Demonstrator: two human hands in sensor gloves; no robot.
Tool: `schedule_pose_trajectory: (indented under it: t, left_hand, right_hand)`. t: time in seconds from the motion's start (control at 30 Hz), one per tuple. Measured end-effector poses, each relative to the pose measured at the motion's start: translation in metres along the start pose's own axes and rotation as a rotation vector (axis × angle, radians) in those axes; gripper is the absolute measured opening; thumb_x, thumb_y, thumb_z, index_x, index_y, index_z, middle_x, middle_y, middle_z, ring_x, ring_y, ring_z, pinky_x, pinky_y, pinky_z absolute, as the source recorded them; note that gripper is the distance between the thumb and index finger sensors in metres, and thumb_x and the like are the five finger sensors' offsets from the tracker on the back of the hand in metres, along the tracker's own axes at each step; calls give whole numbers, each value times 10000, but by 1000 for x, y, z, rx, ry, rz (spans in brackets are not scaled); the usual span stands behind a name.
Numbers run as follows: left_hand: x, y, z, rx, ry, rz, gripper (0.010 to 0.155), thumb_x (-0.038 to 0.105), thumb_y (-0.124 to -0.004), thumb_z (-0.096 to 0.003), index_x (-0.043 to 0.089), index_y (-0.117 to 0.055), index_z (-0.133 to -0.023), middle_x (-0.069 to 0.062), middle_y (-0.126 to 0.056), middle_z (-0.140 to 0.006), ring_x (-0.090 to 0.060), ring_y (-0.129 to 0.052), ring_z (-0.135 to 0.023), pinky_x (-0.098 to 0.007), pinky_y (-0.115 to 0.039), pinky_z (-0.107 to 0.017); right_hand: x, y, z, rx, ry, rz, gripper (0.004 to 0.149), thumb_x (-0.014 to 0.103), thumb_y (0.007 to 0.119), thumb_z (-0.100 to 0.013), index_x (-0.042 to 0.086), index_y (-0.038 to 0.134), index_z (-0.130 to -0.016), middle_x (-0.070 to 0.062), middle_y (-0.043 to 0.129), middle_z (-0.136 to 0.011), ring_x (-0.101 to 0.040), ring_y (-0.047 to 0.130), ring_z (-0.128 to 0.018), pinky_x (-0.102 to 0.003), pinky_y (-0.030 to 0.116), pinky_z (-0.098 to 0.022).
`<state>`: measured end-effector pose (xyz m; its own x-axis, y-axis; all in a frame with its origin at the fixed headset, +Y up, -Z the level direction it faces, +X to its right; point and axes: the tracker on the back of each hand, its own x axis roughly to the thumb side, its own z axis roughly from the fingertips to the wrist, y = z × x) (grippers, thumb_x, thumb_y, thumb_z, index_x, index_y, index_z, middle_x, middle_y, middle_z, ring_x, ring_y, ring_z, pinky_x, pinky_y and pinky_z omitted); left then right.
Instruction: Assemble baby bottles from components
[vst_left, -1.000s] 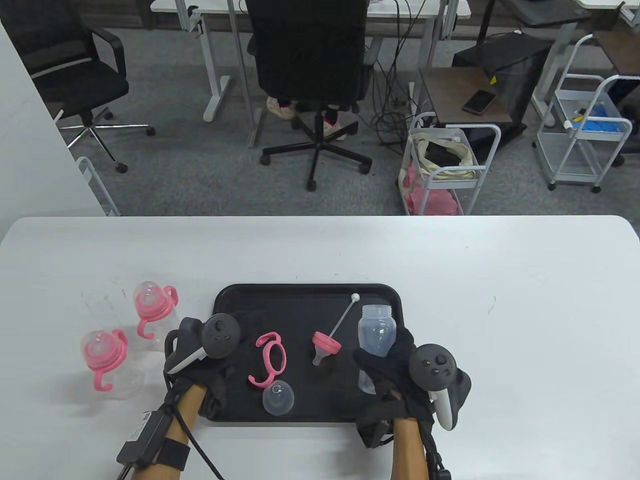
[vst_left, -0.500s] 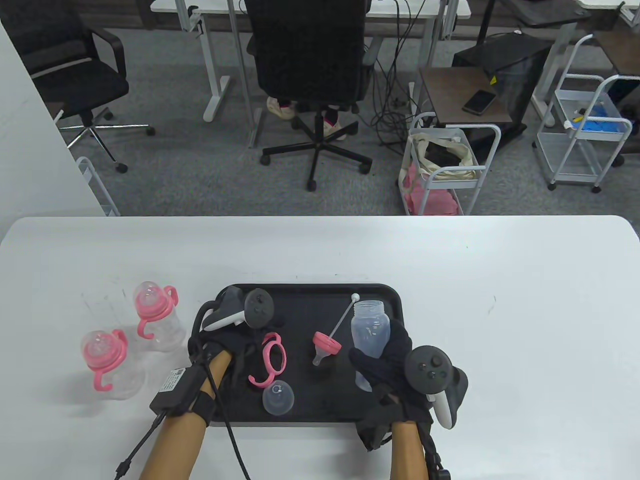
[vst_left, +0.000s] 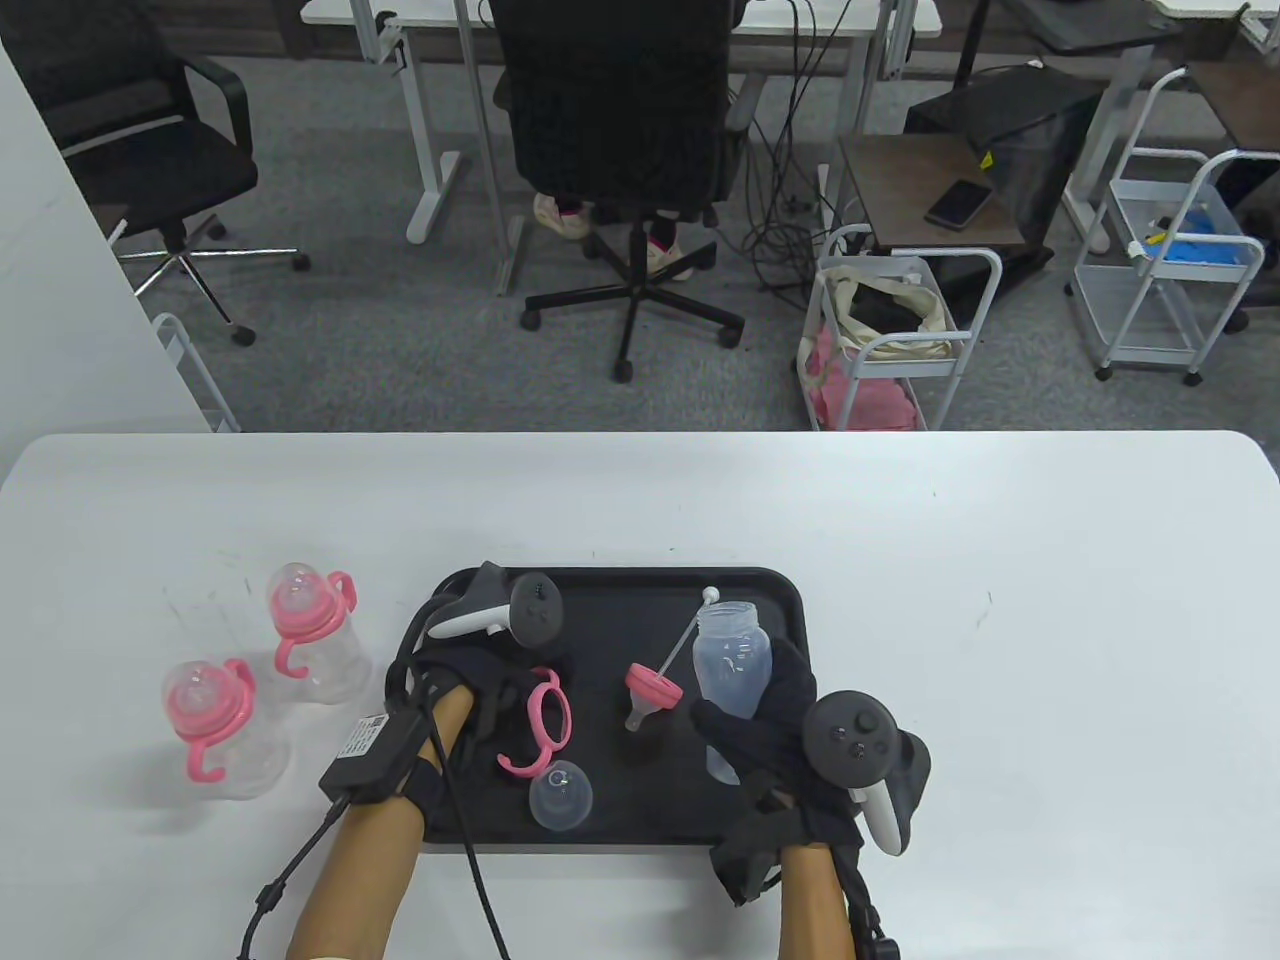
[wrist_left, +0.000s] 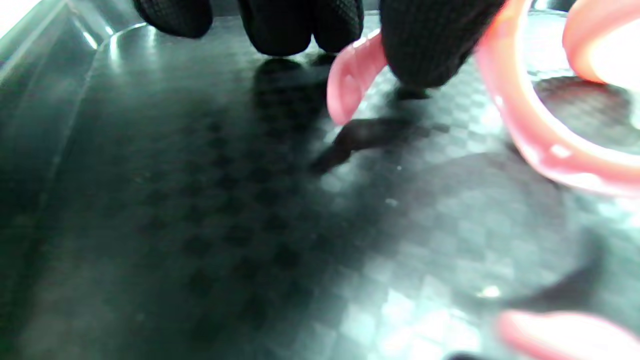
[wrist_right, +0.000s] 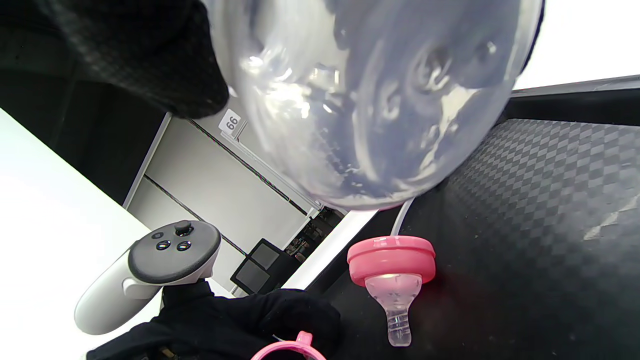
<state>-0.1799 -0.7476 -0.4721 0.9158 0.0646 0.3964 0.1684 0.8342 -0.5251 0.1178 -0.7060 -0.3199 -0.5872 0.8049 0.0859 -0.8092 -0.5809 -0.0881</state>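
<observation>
White tabletop (vst_left: 1000, 620) carries a black tray (vst_left: 620, 585) that corrals the loose parts within easy reach of both hands. The right hand (vst_left: 770, 720) is wrapped around a clear bottle body (vst_left: 732, 655), lifted off the tray with its open neck pointing away, probably so parts can be fitted to it. The left hand (vst_left: 480, 690) is down on the tray at the pink handle ring (vst_left: 548, 718); in the left wrist view one fingertip (wrist_left: 425, 45) touches a handle end, though whether the fingers have closed on it I cannot tell. Between the hands lies the pink collar with teat and straw (vst_left: 652, 690), and a clear dome cap (vst_left: 561, 794) nearer the front edge. Two finished bottles (vst_left: 260, 680) stand off the tray to the left, apart from the unassembled pieces.
</observation>
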Motion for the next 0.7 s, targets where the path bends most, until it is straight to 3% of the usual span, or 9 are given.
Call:
schedule_pose_trajectory:
  t: [0.27, 0.5, 0.7]
  left_hand:
    - [-12, 3, 26, 25, 53, 23, 492, 491, -762, -537, 415, -681, -1016, 38, -631, -1130, -233, -696, -1033, -582, -585, -793]
    - [-26, 2, 55, 11, 71, 101, 529, 536, -808, -496, 390, -713, -995, 71, -772, -1020, -185, -824, -913, -509, -685, -745]
    - [-33, 0, 70, 8, 82, 111, 515, 518, -788, -520, 407, -671, -1010, 99, -853, -985, -145, -906, -835, -454, -746, -701]
  right_hand:
    - [1, 1, 0, 12, 0, -5, 1006, 543, 893, -524, -38, 299, -1092, -275, 513, -1032, -431, 808, -873, -640, 709, -653]
    - [1, 2, 0, 17, -1, -11, 1006, 543, 893, -524, -37, 299, -1092, -274, 513, -1033, -431, 807, -874, -639, 706, -655]
    - [2, 2, 0, 24, -3, -15, 1004, 542, 893, -525, -37, 300, -1092, -275, 513, -1034, -431, 806, -875, -640, 704, -654]
